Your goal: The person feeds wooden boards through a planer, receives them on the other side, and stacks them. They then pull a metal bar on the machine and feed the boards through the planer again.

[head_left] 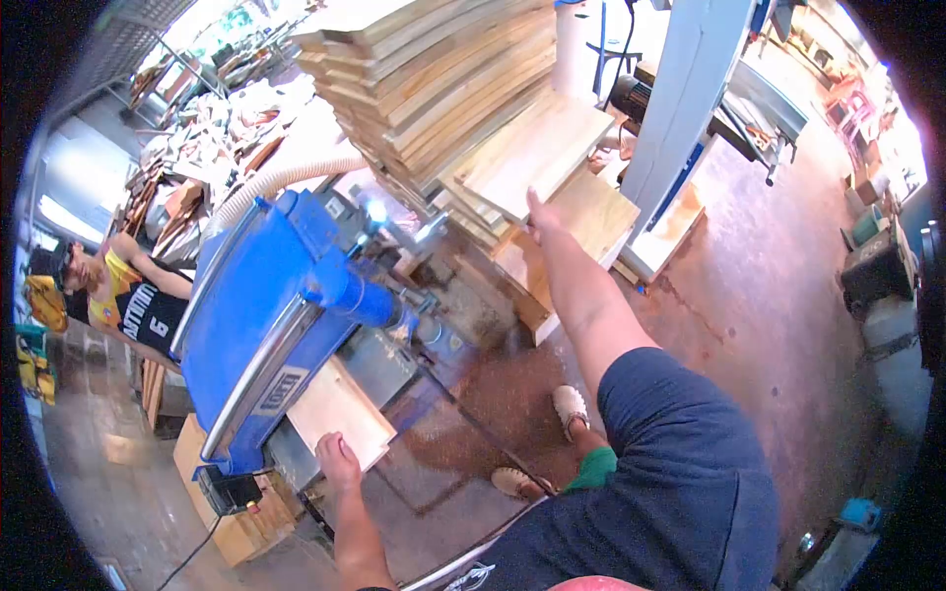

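Observation:
My left hand (pixel 340 459) rests on the near end of a pale board (pixel 338 406), which lies on the machine's table and runs under its blue housing (pixel 258 286). The fingers look bent over the board's edge; whether they grip it is unclear. My right hand (pixel 538 214) reaches out to the near corner of another pale board (pixel 537 148), beside the tall wood stack. Its fingers close on that corner. This board lies above a wider panel (pixel 591 222).
A tall stack of boards (pixel 443 89) stands behind the machine. At the left is another person (pixel 138 291) in a dark jersey. A ribbed hose (pixel 286 182) runs behind the blue housing. A grey post (pixel 680 108) rises right of the boards. Wood blocks (pixel 236 502) sit below the machine.

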`<state>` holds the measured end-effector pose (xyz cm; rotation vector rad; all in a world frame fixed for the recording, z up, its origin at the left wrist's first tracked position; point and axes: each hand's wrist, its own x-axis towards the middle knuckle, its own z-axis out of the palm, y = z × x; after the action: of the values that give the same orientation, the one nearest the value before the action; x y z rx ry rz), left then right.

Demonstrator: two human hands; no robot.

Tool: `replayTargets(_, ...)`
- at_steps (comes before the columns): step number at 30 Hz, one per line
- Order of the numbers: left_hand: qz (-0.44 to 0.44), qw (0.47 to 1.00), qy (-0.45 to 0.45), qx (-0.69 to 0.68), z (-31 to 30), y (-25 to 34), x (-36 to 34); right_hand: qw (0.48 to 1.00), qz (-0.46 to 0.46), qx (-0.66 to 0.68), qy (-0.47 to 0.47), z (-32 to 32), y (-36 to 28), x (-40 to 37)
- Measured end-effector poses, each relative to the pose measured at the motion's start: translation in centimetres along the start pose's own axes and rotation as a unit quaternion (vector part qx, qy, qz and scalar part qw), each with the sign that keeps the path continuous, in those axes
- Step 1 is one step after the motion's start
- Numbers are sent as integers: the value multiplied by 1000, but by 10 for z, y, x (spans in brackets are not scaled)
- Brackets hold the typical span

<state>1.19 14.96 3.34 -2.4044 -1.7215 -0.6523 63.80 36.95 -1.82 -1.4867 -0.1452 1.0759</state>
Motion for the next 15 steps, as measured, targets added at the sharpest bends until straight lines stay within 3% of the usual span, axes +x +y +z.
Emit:
replayTargets(1,-9,1000,10,27,2,5,3,1000,4,3,-1,-6,7,19)
replayTargets(3,-29,999,-7,18,7,30,12,982,45,-180,-19,-17,-26,-35)
replayTargets(4,-46,999,-25,7,5,41,19,999,-19,-28,-23,-18,14,-4)
replayTargets(5,-55,998,-3,-31,2,90,36,995,-79,-14,-66,-36,16,-19)
replayTargets(6,-6,996,54,-71,34,103,36,984,-141,0,-109,-62,19,-45)
replayTargets(8,-61,986,22,-155,42,205,69,988,-62,-14,-143,-114,26,-89)
replayTargets(9,-34,973,-5,-227,57,230,85,983,-44,-60,-167,-142,20,-117)
replayTargets(10,-126,930,-62,-340,83,258,100,976,-21,-106,-190,-171,24,-144)
replayTargets(11,-235,848,-130,-457,111,278,112,972,-2,-86,-220,-203,47,-159)
replayTargets(12,-360,729,-210,-543,139,292,130,965,19,-68,-252,-231,65,-170)
replayTargets(13,-401,583,-302,-638,147,313,146,962,37,-74,-259,-253,71,-189)
replayTargets(14,-410,478,-386,-674,164,323,155,950,51,-82,-298,-270,69,-214)
replayTargets(15,-407,426,-388,-709,152,354,165,935,60,-90,-338,-281,68,-231)
